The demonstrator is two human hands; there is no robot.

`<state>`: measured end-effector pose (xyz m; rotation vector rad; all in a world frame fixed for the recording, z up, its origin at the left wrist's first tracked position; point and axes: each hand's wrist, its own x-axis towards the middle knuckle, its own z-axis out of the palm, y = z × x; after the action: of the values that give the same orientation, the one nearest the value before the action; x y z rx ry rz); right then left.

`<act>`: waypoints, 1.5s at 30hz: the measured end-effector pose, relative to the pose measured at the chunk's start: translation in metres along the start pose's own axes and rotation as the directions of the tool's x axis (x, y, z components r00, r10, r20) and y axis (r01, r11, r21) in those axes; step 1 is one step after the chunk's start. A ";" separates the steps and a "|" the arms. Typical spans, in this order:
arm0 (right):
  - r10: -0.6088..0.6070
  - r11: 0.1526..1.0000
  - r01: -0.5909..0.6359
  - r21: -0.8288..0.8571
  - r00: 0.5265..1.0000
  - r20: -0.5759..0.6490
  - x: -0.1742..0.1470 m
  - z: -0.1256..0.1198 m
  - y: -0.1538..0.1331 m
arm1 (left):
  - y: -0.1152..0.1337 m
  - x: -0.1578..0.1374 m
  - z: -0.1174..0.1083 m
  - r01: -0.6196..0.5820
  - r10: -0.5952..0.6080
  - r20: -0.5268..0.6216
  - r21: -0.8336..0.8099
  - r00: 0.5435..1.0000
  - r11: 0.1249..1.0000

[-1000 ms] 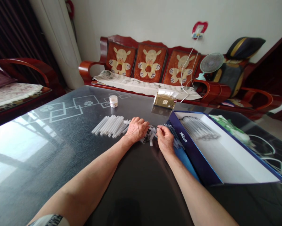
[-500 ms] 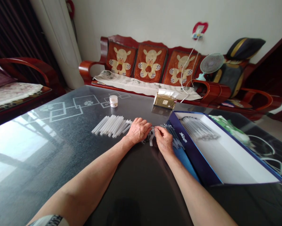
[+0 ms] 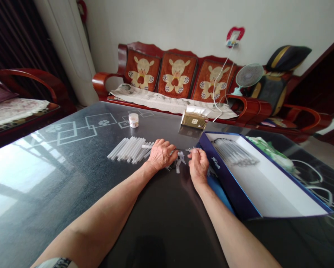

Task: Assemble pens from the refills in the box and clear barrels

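Note:
My left hand (image 3: pixel 162 154) is closed around a translucent white tube (image 3: pixel 146 146), whose end sticks out to the left past the knuckles. A pile of similar tubes (image 3: pixel 127 150) lies side by side on the table just left of it. My right hand (image 3: pixel 198 165) is closed in a pinch on a thin, pale rod (image 3: pixel 188 150) that points toward the left hand; its far end is too small to make out. Between the hands lie small whitish strips (image 3: pixel 179 162). Beside my right hand, thin dark-tipped pieces are mostly hidden.
A blue box (image 3: pixel 257 214) with a white inside stands on the right, holding a bundle of filled tubes (image 3: pixel 235 152). Toward the back are a small white jar (image 3: pixel 133 120) and a tissue box (image 3: pixel 194 120). A green-and-white bag (image 3: pixel 275 152) and white cables (image 3: pixel 313 178) lie beyond the blue box.
My right hand has moved a little to the right, away from the left, widening the gap between them. The tube end now shows left of my left hand.

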<state>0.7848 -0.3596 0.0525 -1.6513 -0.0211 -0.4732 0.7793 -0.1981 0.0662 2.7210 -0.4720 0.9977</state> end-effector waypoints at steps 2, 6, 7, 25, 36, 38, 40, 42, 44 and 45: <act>-0.018 0.999 0.019 0.036 0.999 -0.044 0.003 -0.001 0.002 | 0.000 0.000 0.000 -0.022 0.022 -0.003 -0.008 1.000 1.000; -0.331 0.940 0.315 -0.130 0.934 -0.134 0.006 -0.002 0.000 | -0.001 0.001 -0.001 -0.019 0.019 0.027 0.001 0.999 1.000; -0.450 0.880 0.421 -0.219 0.888 -0.099 0.004 -0.002 -0.002 | -0.001 0.001 -0.001 -0.023 0.023 0.034 0.002 0.999 1.000; -0.504 0.603 0.648 -0.465 0.761 0.408 -0.002 -0.011 -0.013 | 0.000 0.010 -0.020 -0.150 0.149 0.058 0.027 0.987 0.988; -0.042 0.154 0.404 -0.902 0.915 0.402 0.056 -0.036 -0.062 | -0.020 0.037 -0.059 0.001 -0.123 -0.316 -0.359 0.941 0.933; 0.026 0.055 0.403 -0.914 0.914 0.405 0.061 -0.036 -0.061 | -0.024 0.041 -0.064 0.046 -0.277 -0.327 -0.570 0.904 0.820; 0.075 0.010 0.410 -0.912 0.909 0.409 0.062 -0.033 -0.057 | -0.028 0.045 -0.066 0.100 -0.491 -0.269 -0.792 0.828 0.603; 0.079 0.053 0.387 -0.920 0.917 0.391 0.061 -0.030 -0.049 | -0.033 0.048 -0.065 0.139 -0.688 -0.136 -0.934 0.713 0.328; 0.012 0.176 0.341 -0.923 0.937 0.349 0.060 -0.027 -0.040 | -0.036 0.049 -0.063 0.181 -0.800 0.031 -0.979 0.600 0.098; -0.027 0.237 0.321 -0.917 0.946 0.324 0.060 -0.026 -0.036 | -0.037 0.049 -0.062 0.205 -0.828 0.104 -0.979 0.551 0.014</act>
<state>0.8217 -0.3952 0.1071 -3.0212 -0.1253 -0.4674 0.7916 -0.1560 0.1416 1.1254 0.1843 0.7260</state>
